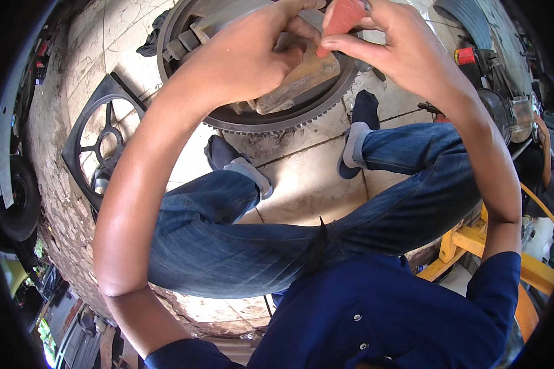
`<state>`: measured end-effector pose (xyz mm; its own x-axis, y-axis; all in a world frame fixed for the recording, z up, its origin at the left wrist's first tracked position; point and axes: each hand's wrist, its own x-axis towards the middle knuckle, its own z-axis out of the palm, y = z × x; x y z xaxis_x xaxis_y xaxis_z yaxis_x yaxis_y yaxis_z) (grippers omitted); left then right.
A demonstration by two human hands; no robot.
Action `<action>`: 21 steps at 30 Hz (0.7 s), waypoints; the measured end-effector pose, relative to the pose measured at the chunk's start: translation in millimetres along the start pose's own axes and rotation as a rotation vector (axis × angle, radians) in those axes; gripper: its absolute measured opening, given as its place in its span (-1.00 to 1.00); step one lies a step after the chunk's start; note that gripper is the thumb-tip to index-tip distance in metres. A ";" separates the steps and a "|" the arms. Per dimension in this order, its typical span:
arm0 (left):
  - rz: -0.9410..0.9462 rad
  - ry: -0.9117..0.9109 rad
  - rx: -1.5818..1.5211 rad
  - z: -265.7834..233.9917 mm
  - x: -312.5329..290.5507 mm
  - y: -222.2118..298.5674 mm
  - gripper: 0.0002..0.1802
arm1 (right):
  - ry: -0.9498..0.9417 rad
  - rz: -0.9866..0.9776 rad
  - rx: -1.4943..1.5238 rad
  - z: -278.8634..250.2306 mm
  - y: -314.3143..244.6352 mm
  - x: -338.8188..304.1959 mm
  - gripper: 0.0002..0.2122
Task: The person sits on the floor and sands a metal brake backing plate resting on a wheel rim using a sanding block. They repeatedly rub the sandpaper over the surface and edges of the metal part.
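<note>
My right hand [395,44] is closed, pinching a folded piece of red, rough-looking sandpaper [343,16] between thumb and fingers. A small red tip pokes out below the thumb. Close beside it, my left hand [261,52] has its fingers curled toward the sandpaper; whether it grips anything is hidden. Both hands are above a large round metal flywheel [277,127] with a toothed edge, lying on the floor. Across the flywheel rests a worn metal block [305,83], partly covered by my left hand. Smaller block-like pieces [181,44] sit at its left side.
A black square frame with a spoked ring [83,144] leans at the left. On the right are a yellow frame [474,240], a red-topped item [465,56] and metal parts [522,117]. Another person's hand [543,132] shows at the far right. My feet straddle the tiled floor [301,178].
</note>
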<state>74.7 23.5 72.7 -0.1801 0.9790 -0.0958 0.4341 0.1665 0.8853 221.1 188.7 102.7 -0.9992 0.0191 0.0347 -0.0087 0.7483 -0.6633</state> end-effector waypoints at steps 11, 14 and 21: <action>0.213 0.123 0.182 6.8 -0.5 -11.6 -0.74 | 0.099 0.203 0.095 14.5 7.2 -0.4 -0.82; 0.283 0.199 0.195 11.4 5.4 -30.9 -0.74 | 0.139 0.344 0.071 19.1 -15.3 2.2 -0.81; 0.220 0.155 0.211 6.6 3.0 -15.7 -0.67 | 0.110 0.133 0.231 20.7 20.5 -4.4 -0.78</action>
<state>73.2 24.6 55.5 -0.1867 0.9673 0.1715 0.6476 -0.0101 0.7619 224.5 190.2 73.5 -0.9821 0.1881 0.0083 0.1011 0.5637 -0.8198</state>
